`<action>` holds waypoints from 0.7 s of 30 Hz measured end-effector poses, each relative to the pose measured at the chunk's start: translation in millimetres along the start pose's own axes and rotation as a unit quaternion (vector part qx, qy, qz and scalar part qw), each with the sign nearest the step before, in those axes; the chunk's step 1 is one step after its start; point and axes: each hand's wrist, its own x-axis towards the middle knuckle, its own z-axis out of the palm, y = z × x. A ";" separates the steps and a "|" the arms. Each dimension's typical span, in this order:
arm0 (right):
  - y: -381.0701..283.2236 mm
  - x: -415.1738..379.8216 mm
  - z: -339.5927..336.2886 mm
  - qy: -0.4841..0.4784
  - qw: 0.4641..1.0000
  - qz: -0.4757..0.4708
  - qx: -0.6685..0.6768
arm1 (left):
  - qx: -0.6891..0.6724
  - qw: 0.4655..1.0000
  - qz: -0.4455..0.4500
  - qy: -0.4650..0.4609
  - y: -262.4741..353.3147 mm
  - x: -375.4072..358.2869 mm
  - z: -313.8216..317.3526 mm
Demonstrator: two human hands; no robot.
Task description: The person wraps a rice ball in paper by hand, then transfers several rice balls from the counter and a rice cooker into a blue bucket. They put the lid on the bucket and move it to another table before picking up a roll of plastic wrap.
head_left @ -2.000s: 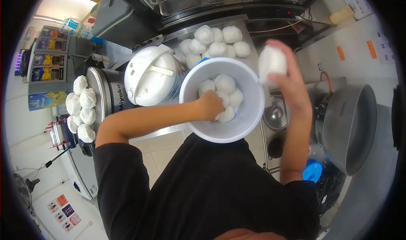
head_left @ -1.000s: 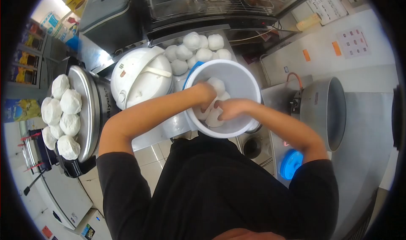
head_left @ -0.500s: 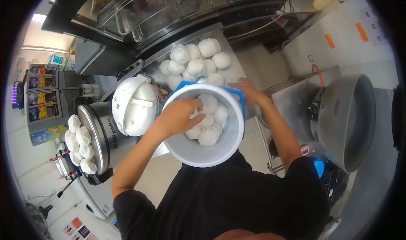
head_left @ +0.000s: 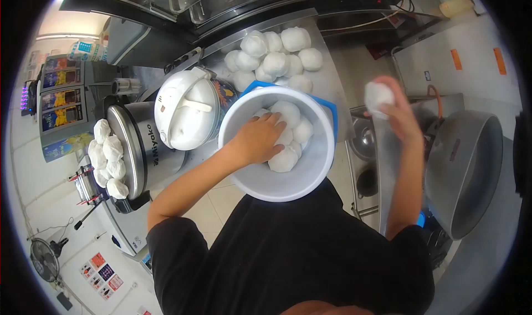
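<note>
Between my arms stands a pale grey bucket [head_left: 235, 173] with several round white wrapped bundles [head_left: 284, 159] inside. Into it reaches my left hand [head_left: 257, 138], fingers apart and resting over the bundles; its palm side is hidden. Out to the right, my right hand [head_left: 402, 110] is raised and slightly blurred, closed around one white wrapped bundle [head_left: 379, 98]. Under the bucket's far side a blue object [head_left: 327, 107] shows at its edge. A pile of similar bundles [head_left: 275, 64] lies on the metal table [head_left: 330, 54] just beyond.
To the bucket's left is a white rice cooker [head_left: 185, 115], beside a larger steel one [head_left: 141, 132] with several bundles [head_left: 113, 148] on its lid. A big metal pan [head_left: 465, 173] stands on the right. Behind the table runs a glass display case [head_left: 216, 7].
My right hand has left the bucket's right rim, moved outward to the right, and now holds a white bundle. My left hand stays in the bucket, its fingers more stretched out. The view has shifted.
</note>
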 end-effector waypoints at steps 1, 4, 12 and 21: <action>-26.1 -19.2 13.5 -0.013 0.998 -0.056 0.008 | -0.010 1.000 -0.012 -0.019 5.2 -3.4 -18.1; -79.5 -48.7 89.3 -0.073 0.952 -0.213 -0.207 | -0.106 0.993 -0.005 0.048 20.3 -25.1 -64.3; 19.0 -9.7 235.0 -0.201 0.752 -0.033 -0.627 | -0.262 0.937 -0.034 0.228 15.1 -122.5 -75.5; 101.5 27.3 228.8 -0.163 0.636 0.161 -0.737 | -0.346 0.914 -0.028 0.210 -15.6 -185.8 -35.0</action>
